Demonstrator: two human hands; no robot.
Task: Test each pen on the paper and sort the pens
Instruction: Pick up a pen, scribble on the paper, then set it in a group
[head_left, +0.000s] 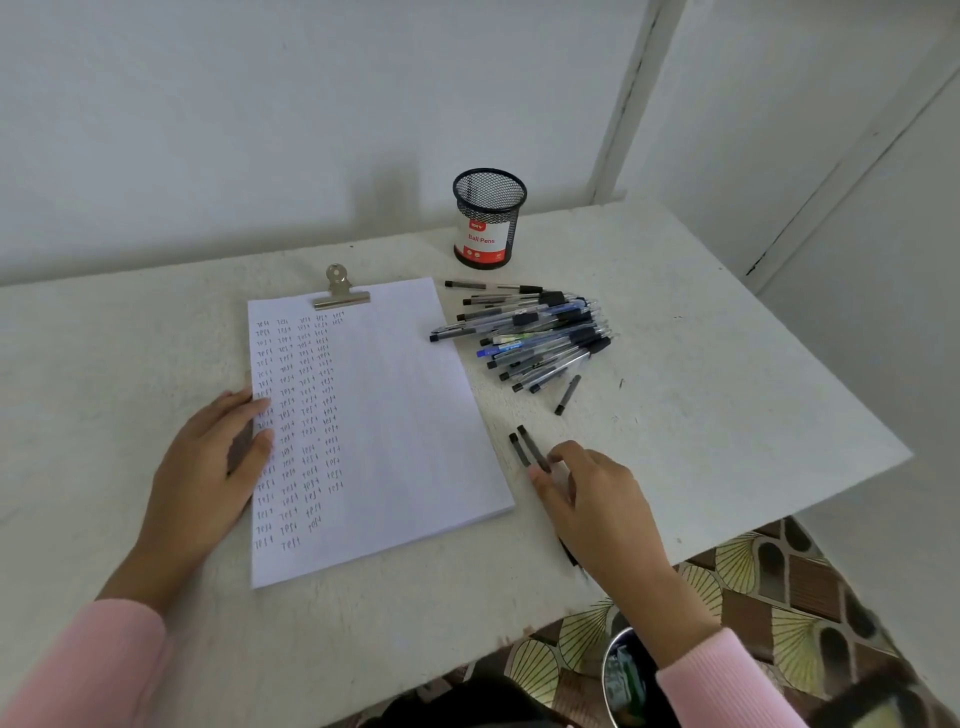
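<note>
Two dark pens (533, 449) likely light, stiff, slick: a mid-barrel pinch seemed best

The left hand (208, 467) lay flat, fingers straight, on the paper (384, 415) at its 9 o'clock edge. The right hand (597, 509) covered the two dark pens at the paper's 3 o'clock; whether it gripped them could not be told

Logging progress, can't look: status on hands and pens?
Left hand flat on paper. Right hand on two pens beside it, grip unclear. Pen pile behind, nothing blocking.

The left hand (208, 467) lay flat at the lower left of the frame, fingers straight. The right hand (597, 499) angled in from the lower right, fingers loosely bent.
</note>
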